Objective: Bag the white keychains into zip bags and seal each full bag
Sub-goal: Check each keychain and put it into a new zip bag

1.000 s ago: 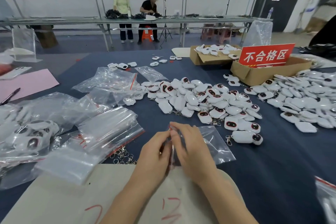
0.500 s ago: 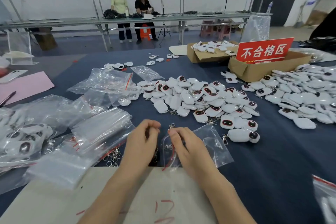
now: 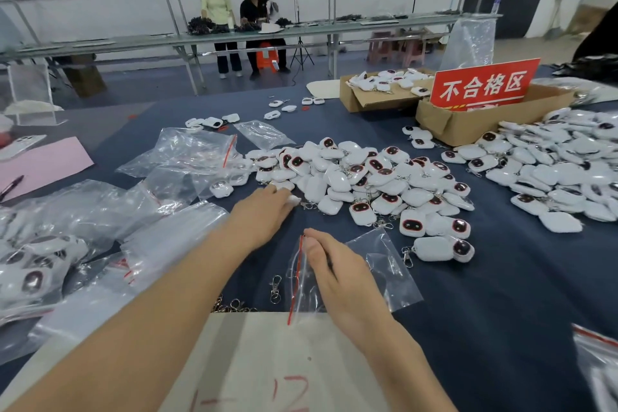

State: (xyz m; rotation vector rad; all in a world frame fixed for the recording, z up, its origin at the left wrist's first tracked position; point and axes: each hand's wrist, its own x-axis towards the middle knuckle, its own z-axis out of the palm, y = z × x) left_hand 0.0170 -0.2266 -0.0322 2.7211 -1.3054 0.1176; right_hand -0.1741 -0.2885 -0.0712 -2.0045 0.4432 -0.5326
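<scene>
Left of the left hand lie filled bags [image 3: 33,271] and a stack of empty bags [image 3: 174,237] on the blue worktop [image 3: 501,311]. The left hand [image 3: 264,214] is stretched forward to the near edge of the keychain pile [image 3: 368,184], fingertips on a white keychain [image 3: 294,200]; blur hides whether it grips. Between the hands lies a loose metal clasp [image 3: 275,288]. The right hand [image 3: 337,274] pinches the zip bag [image 3: 388,271] at its red-striped mouth, the bag lying flat beneath it and to its right. Farther right spreads a second heap [image 3: 561,174] of keychains.
</scene>
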